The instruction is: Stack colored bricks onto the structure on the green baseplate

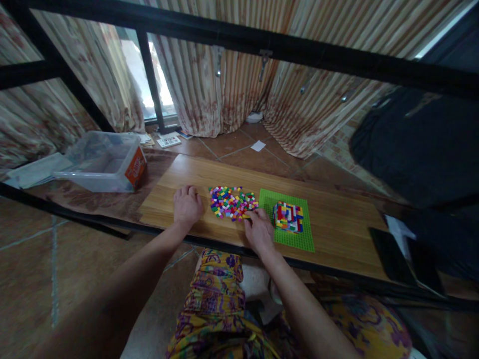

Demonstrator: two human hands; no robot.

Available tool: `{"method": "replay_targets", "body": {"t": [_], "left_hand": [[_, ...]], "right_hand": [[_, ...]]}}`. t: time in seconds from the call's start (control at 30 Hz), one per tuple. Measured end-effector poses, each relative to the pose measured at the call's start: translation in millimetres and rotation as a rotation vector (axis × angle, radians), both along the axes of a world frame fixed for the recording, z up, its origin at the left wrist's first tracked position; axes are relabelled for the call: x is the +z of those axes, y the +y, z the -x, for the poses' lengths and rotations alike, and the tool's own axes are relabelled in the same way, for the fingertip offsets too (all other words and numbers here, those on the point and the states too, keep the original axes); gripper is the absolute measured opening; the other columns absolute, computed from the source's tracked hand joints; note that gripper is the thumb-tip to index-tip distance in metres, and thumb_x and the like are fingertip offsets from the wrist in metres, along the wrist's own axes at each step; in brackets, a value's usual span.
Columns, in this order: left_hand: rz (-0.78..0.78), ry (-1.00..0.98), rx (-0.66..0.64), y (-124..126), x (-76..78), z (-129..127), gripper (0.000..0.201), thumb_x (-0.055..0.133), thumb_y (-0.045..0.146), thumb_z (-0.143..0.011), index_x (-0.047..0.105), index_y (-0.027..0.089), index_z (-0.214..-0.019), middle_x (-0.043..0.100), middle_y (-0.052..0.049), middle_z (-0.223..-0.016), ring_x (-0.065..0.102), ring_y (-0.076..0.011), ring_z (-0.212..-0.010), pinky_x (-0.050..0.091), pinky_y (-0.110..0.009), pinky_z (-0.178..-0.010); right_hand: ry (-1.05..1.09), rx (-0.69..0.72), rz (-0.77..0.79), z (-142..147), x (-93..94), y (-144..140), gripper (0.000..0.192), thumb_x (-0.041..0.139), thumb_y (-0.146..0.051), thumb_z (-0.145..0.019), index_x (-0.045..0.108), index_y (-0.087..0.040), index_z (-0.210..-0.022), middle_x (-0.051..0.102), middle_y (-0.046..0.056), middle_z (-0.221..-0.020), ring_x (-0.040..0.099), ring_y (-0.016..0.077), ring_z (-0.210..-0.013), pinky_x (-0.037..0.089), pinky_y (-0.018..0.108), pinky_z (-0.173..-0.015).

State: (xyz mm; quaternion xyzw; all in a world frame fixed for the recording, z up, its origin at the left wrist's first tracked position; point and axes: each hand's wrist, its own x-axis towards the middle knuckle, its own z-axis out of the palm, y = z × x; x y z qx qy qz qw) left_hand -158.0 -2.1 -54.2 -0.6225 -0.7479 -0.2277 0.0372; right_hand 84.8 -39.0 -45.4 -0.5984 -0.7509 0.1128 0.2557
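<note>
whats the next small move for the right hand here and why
Probably pinch one brick from the near right edge of the brick pile and lift it. The right hand has its fingertips at that edge, the block on the green baseplate sits just beside it, and the left hand lies flat on the board.

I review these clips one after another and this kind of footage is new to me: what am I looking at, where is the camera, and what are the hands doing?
There is no machine here. One camera sits on a person's head and looks down at their own two bare arms. They sit at a low wooden board. The left hand rests flat on the wood. The right hand touches the near edge of a pile of small coloured bricks; whether it grips one cannot be told. Beside it lies a green baseplate carrying a small multicoloured brick block. A clear plastic box stands off to the left.
</note>
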Motion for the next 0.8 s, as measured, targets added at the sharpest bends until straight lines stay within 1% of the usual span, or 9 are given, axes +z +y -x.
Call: {"method": "replay_targets", "body": {"t": [0.13,0.23,0.3,0.47,0.6,0.67,0.73,0.8], "left_hand": [[0.002,-0.016,-0.003,-1,1.5,-1,0.028,0.040,0.022,-0.089,0.062,0.012,-0.102,0.061,-0.020,-0.113,0.052,-0.0338,-0.110,0.037,-0.049,-0.093],[-0.009,-0.015,-0.005,-1,0.8,0,0.028,0.039,0.022,-0.089,0.062,0.012,-0.103,0.061,-0.020,-0.114,0.052,-0.0337,-0.109,0.037,-0.049,-0.093],[-0.009,-0.011,-0.001,0,0.6,0,0.028,0.040,0.022,-0.089,0.062,0.013,-0.103,0.061,-0.019,-0.114,0.052,-0.0335,-0.109,0.037,-0.048,-0.093],[0.000,0.001,0.000,0,1.5,0,0.028,0.039,0.023,-0.089,0.061,0.013,-0.102,0.061,-0.019,-0.113,0.053,-0.0331,-0.109,0.038,-0.048,-0.093],[-0.003,0.012,0.001,0,0.7,1,0.028,0.040,0.023,-0.089,0.062,0.012,-0.103,0.061,-0.019,-0.115,0.052,-0.0335,-0.109,0.038,-0.048,-0.093],[-0.005,0.018,-0.003,0,-0.4,1,0.029,0.040,0.023,-0.089,0.062,0.012,-0.104,0.061,-0.020,-0.116,0.052,-0.0338,-0.109,0.039,-0.048,-0.093],[-0.010,0.024,-0.004,1,-1.7,2,0.030,0.040,0.024,-0.089,0.062,0.012,-0.105,0.061,-0.020,-0.116,0.053,-0.0341,-0.109,0.039,-0.048,-0.093],[-0.017,0.030,-0.002,2,-2.7,3,0.031,0.039,0.025,-0.089,0.062,0.012,-0.106,0.061,-0.020,-0.116,0.053,-0.0345,-0.109,0.039,-0.048,-0.092]], "right_hand": [[-0.055,0.023,-0.025,0,-1.1,7,0.022,0.053,-0.021,-0.086,0.070,-0.024,-0.099,0.060,0.010,-0.101,0.054,0.0251,-0.095,0.045,0.038,-0.084],[-0.083,0.060,-0.047,1,-1.8,9,0.017,0.052,-0.022,-0.087,0.069,-0.025,-0.092,0.059,0.009,-0.101,0.053,0.0252,-0.097,0.044,0.038,-0.086],[-0.098,0.085,-0.049,1,-3.1,11,0.017,0.052,-0.022,-0.088,0.069,-0.025,-0.091,0.059,0.009,-0.103,0.053,0.0253,-0.099,0.044,0.038,-0.088],[-0.065,0.095,-0.038,3,-4.9,13,0.017,0.052,-0.023,-0.089,0.069,-0.024,-0.088,0.059,0.010,-0.105,0.054,0.0250,-0.103,0.044,0.038,-0.090],[0.099,0.061,-0.064,3,5.5,5,0.021,0.046,-0.024,-0.092,0.067,-0.020,-0.092,0.062,0.011,-0.108,0.055,0.0237,-0.106,0.044,0.037,-0.093],[0.213,0.023,-0.051,0,13.2,-4,0.022,0.045,-0.027,-0.092,0.066,-0.020,-0.094,0.065,0.009,-0.102,0.058,0.0219,-0.098,0.046,0.036,-0.089],[0.334,-0.027,0.002,-6,19.4,-13,0.022,0.047,-0.032,-0.092,0.065,-0.021,-0.094,0.067,0.006,-0.094,0.061,0.0193,-0.086,0.047,0.033,-0.081],[0.457,-0.088,0.055,-15,22.8,-22,0.021,0.051,-0.036,-0.089,0.065,-0.021,-0.093,0.068,0.004,-0.089,0.061,0.0175,-0.078,0.048,0.031,-0.075]]}}
